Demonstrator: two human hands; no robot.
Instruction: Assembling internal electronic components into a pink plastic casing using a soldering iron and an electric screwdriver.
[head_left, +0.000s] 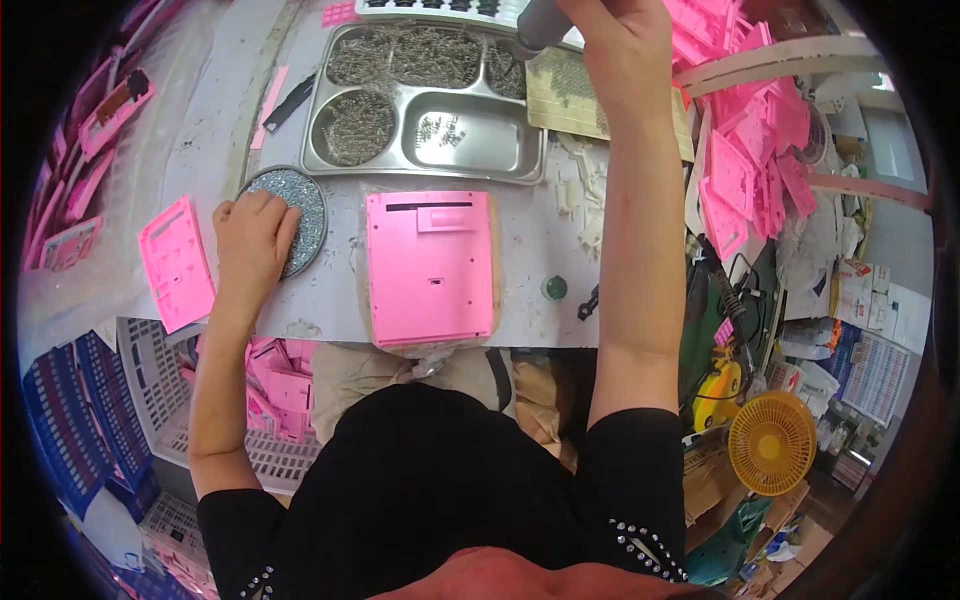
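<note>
My left hand (252, 240) is curled over a round dish (318, 250) of small silvery screws (297, 186). Its fingers are bent closed, and whatever is between them is hidden. At the top edge, my right hand (628, 45) grips a thick grey screwdriver (541, 24), partly cut off by the picture's edge. The tool's nose points down over the right-hand small compartment of a metal tray (398, 172). Between my forearms a flat pink plastic housing (430, 270) lies on the table, with a dark slot along its top and a raised block below it.
A pink panel (177, 265) lies left of the dish. The tray's compartments hold heaps of small metal parts. White plastic pieces (585, 195) and a small green round thing (553, 287) lie right of the housing. Pink parts (740, 150) pile up far right, near a yellow fan (770, 443).
</note>
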